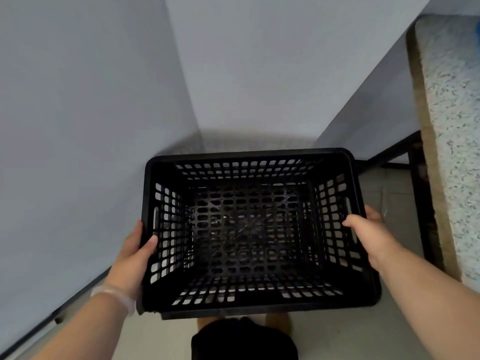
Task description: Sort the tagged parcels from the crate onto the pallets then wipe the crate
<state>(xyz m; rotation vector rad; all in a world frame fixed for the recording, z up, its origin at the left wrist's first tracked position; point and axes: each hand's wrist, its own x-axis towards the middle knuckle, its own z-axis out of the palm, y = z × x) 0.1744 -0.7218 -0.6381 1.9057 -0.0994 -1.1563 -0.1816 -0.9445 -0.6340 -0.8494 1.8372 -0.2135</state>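
Observation:
A black perforated plastic crate [249, 155] fills the lower middle of the head view, held up above the floor with its open top toward me. Nothing lies inside it. My left hand [130, 258] grips its left wall, thumb hooked over the rim. My right hand [368, 235] grips the right wall the same way, thumb inside and fingers outside. No parcels or pallets are in view.
A pale wall [91, 113] runs along the left and ahead, meeting in a corner. A speckled stone counter [452, 126] on a dark frame stands at the right. Light floor tiles [389, 201] show beneath the crate.

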